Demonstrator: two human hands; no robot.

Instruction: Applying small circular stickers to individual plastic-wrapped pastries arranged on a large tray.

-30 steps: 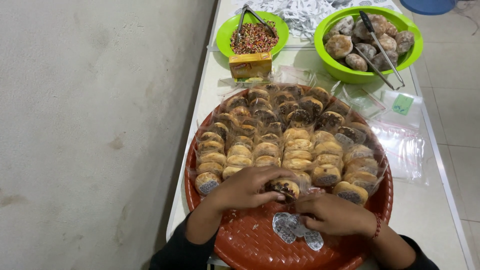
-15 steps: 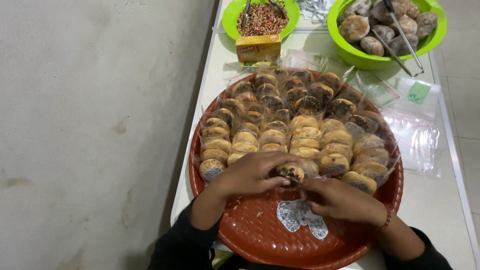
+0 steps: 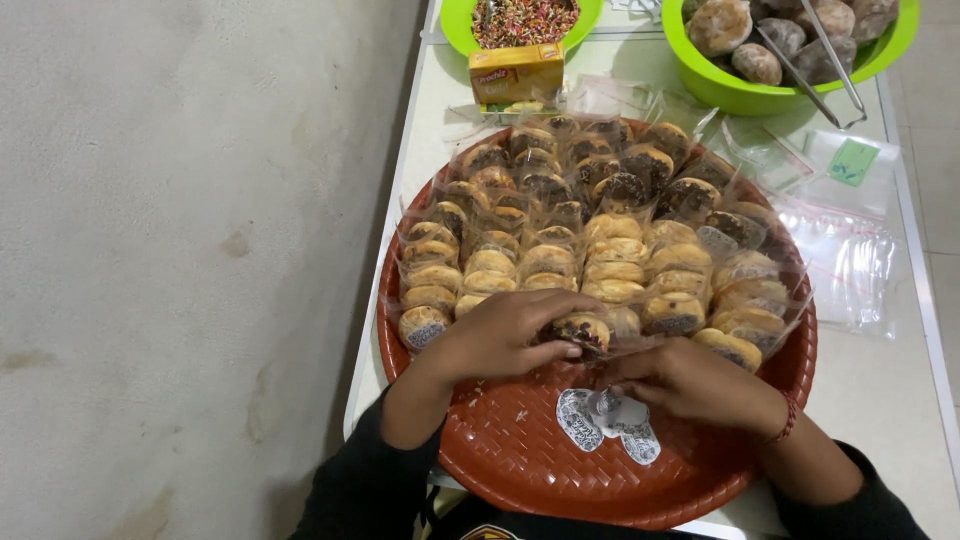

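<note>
- Your left hand (image 3: 500, 335) has closed over one wrapped doughnut (image 3: 582, 330), a chocolate-sprinkled piece in clear film, thumb and fingers clamped on it at the near end of the rows on the red woven tray (image 3: 520, 470). Half a second back the same piece sat a little further from the row; now it is pressed up against the plain doughnuts behind it.
- Your right hand (image 3: 690, 385) has curled in beside it, fingertips pinched together on the loose tail of the film just right of that doughnut. Whether it grips film alone or also a sticker I cannot tell.
- Just toward you from that doughnut, on the bare part of the tray, lie the white label stickers (image 3: 605, 425), three or so overlapping. They have stayed put across the last second.
- Beyond the doughnut, the tray is packed with rows of wrapped doughnuts (image 3: 590, 230), pale ones nearer, dark-topped ones further away.
- Your view has dropped closer to the tray: the green bowl of unwrapped doughnuts (image 3: 740, 95) with its metal tongs (image 3: 820, 55) now sits cut off at the far right beyond the tray, and the green bowl of coloured sprinkles (image 3: 520, 20) with the yellow box (image 3: 515, 72) at the far left.
- Empty clear bags (image 3: 850, 240) lie on the table just right of the tray.
</note>
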